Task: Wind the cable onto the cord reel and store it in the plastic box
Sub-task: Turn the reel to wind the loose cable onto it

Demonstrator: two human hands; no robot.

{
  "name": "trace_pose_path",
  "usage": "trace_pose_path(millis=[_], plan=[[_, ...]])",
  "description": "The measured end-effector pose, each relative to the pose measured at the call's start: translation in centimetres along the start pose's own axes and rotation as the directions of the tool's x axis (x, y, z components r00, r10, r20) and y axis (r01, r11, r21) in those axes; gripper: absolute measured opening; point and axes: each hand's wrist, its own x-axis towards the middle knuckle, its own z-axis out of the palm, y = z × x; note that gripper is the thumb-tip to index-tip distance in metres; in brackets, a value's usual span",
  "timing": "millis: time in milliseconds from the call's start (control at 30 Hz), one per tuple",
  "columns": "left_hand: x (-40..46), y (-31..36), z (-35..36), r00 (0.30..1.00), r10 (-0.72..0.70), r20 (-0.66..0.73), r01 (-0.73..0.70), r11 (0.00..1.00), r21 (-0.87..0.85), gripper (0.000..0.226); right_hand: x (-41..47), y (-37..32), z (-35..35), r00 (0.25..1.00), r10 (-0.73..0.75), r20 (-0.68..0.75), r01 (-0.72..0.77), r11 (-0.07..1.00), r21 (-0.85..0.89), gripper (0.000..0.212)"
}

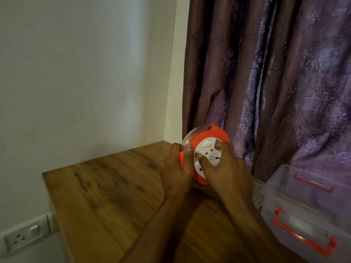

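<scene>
While gripping cord reel (pixel 207 149), both hands (pixel 199 168) curled.

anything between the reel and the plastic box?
Head view: only the right hand and its forearm, the hand resting on the reel face. Behind them, bare table up to the box.

No text, label, brand or number can be read anywhere in the view; the white face of the cord reel (pixel 209 154) carries only socket holes and a small round mark, too blurred to make out as a sign, and the wall socket (pixel 22 238) bears no legible marking
</scene>
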Motion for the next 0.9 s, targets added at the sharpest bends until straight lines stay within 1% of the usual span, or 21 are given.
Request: trace_pose_path(millis=[67, 200, 333, 433, 500, 567, 633, 700, 767, 833, 900], plan=[[-0.1, 0.1, 0.0, 1.000, 0.014, 0.027, -0.014, 1.000, 0.005, 0.052, 0.1, 0.2, 0.0, 0.998, 0.060, 0.007, -0.061, 0.996, 0.063, 0.058], [-0.2, 0.2, -0.1, 0.999, 0.024, 0.044, -0.025, 1.000, 0.007, 0.054, 0.3, 0.2, 0.1, 0.990, 0.136, 0.028, -0.138, 0.974, 0.180, 0.057], [-0.3, 0.3, 0.0, 0.996, 0.063, 0.060, -0.065, 0.998, 0.024, 0.053, 0.7, 0.4, 0.2, 0.969, 0.239, 0.059, -0.245, 0.909, 0.337, 0.055], [-0.4, 0.1, 0.1, 0.996, 0.060, 0.068, -0.061, 0.998, 0.022, 0.051, 0.9, 0.6, 0.2, 0.960, 0.248, 0.126, -0.278, 0.877, 0.392, 0.059], [-0.3, 0.0, 0.1, 0.997, 0.037, 0.068, -0.039, 0.999, 0.024, 0.042, 0.8, 0.4, -0.2, 0.964, 0.237, 0.123, -0.266, 0.900, 0.345, 0.055], [-0.3, 0.1, 0.2, 0.999, -0.012, 0.052, 0.012, 1.000, 0.000, 0.036, 0.6, 0.0, -0.8, 0.982, 0.178, 0.063, -0.187, 0.958, 0.216, 0.052], [-0.2, 0.3, 0.2, 0.997, -0.066, 0.028, 0.068, 0.996, -0.050, 0.036, 0.4, -0.4, -1.5, 0.999, 0.046, -0.020, -0.044, 0.994, 0.100, 0.050], [-0.2, 0.4, 0.2, 0.992, -0.125, 0.013, 0.126, 0.987, -0.100, 0.037, 0.2, -0.8, -1.9, 0.995, -0.086, -0.046, 0.086, 0.996, 0.012, 0.053], [-0.3, 0.3, 0.3, 0.986, -0.165, 0.010, 0.165, 0.977, -0.134, 0.037, 0.1, -1.3, -2.1, 0.988, -0.155, -0.010, 0.154, 0.986, -0.071, 0.055], [-0.7, 0.2, 0.7, 0.983, -0.184, 0.020, 0.185, 0.971, -0.153, 0.041, 0.0, -1.5, -2.1, 0.982, -0.183, 0.044, 0.188, 0.972, -0.143, 0.054], [-1.2, 0.1, 1.2, 0.976, -0.215, 0.033, 0.218, 0.961, -0.169, 0.049, 0.0, -1.4, -1.8, 0.979, -0.188, 0.082, 0.199, 0.968, -0.151, 0.052]])
